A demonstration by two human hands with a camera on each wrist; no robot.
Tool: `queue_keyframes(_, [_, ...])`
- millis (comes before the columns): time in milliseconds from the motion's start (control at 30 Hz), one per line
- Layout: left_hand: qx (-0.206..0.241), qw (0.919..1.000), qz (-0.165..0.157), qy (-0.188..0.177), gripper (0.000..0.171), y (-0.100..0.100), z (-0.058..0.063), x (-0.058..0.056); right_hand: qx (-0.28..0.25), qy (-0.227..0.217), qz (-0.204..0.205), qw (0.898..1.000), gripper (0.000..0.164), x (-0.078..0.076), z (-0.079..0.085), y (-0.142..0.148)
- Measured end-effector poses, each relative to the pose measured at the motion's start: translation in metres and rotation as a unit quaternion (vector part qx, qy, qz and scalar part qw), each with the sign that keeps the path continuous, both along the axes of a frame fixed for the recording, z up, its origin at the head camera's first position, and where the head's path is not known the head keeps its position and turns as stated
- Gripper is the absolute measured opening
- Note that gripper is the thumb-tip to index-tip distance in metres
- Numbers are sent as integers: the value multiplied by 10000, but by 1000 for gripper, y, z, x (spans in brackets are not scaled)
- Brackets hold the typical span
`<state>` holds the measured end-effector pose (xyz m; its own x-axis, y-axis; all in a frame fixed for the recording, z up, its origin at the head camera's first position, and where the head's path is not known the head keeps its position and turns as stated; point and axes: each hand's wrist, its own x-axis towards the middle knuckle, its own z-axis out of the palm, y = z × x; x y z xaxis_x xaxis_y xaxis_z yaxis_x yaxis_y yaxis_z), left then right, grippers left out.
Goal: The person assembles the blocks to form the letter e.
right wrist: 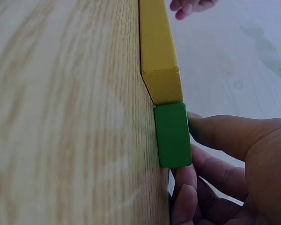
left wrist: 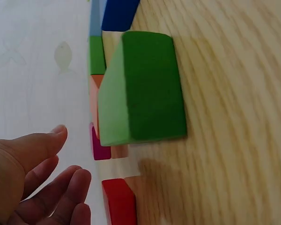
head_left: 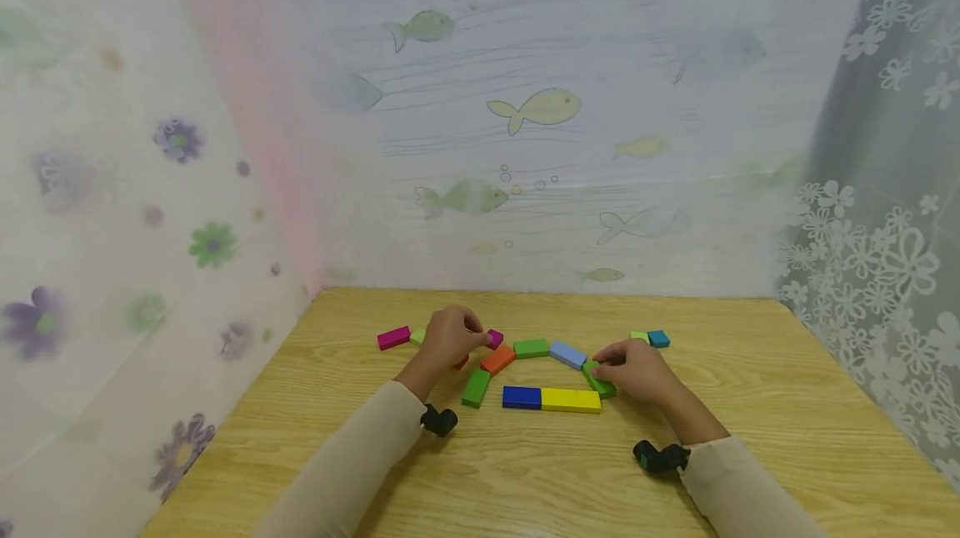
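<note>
With thumb and fingers my right hand [head_left: 641, 371] pinches a green block [head_left: 600, 380]; in the right wrist view that green block [right wrist: 173, 136] meets the end of a yellow block [right wrist: 160, 47]. My left hand [head_left: 448, 334] hovers beside a small magenta block [head_left: 494, 339], its thumb and fingers apart and holding nothing in the left wrist view. Below it a red block [head_left: 462, 362] is partly hidden. An arch runs from a green block [head_left: 476, 388] through orange [head_left: 498, 359], green [head_left: 532, 349] and light blue [head_left: 567, 354] blocks to the pinched one. Under it lies a dark blue block [head_left: 521, 398] touching the yellow one.
A magenta block [head_left: 393, 338] and a lime block [head_left: 418, 338] lie at the back left, the lime one partly behind the left hand. At the back right a lime block [head_left: 638, 336] touches a teal block [head_left: 658, 339]. Patterned curtains [head_left: 555, 213] stand behind the wooden table [head_left: 517, 480].
</note>
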<state>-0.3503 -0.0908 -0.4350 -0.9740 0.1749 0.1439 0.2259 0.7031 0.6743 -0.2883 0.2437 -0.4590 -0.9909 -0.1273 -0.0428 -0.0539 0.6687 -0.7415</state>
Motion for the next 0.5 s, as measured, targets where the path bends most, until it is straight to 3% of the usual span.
queue_keyframes(500, [-603,9980,-36,187,32,14,-11,-13,2,51,8,10000,28,0,-1,0])
